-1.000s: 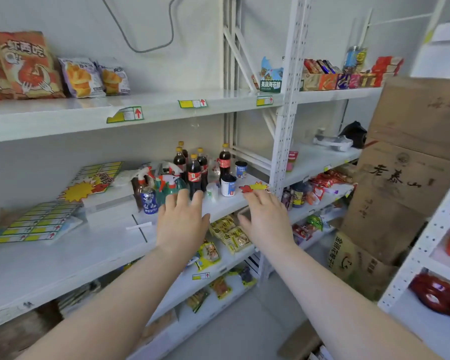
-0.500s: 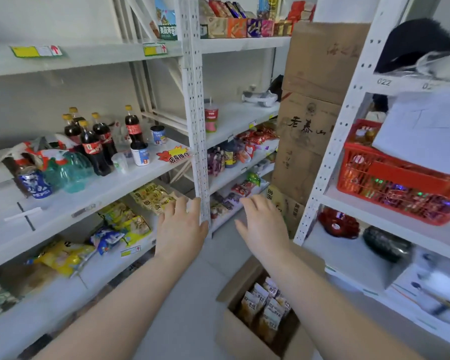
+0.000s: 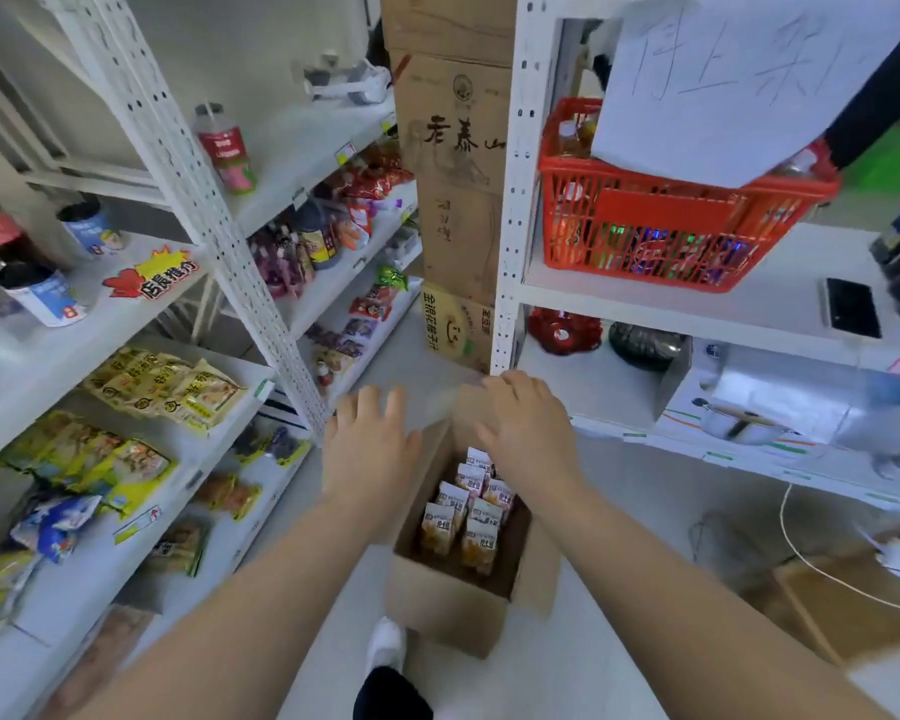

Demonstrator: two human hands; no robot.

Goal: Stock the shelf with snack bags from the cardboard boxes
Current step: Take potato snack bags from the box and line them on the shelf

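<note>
- The white shelf (image 3: pixel 126 319) runs down the person's left side; its lower boards already carry yellow packets (image 3: pixel 178 389), with bare patches of board beside them
- An open cardboard box (image 3: pixel 448 610) sits on the floor in the aisle straight ahead of the person, just right of the shelf's foot, flaps turned out; its long side runs away from the person
- The left hand (image 3: pixel 370 459) hangs over the box's left flap, fingers spread wide and straight, holding nothing
- The right hand (image 3: pixel 531 433) hangs over the far end of the box, fingers loosely spread, also holding nothing; whether it touches the far flap cannot be told
- The snack bags (image 3: pixel 461 517) stand upright in the box in two rows from near to far, long axis vertical, top seams pointing up at the hands and printed faces turned toward the person
- The bags lie below and between the two hands, a little back toward the person; the right hand covers the farthest ones and looks the nearer of the two, while the left is off to the side of the rows
- Judged from this, the coming move is a reach straight down onto the top seams, then a carry leftward to the shelf
</note>
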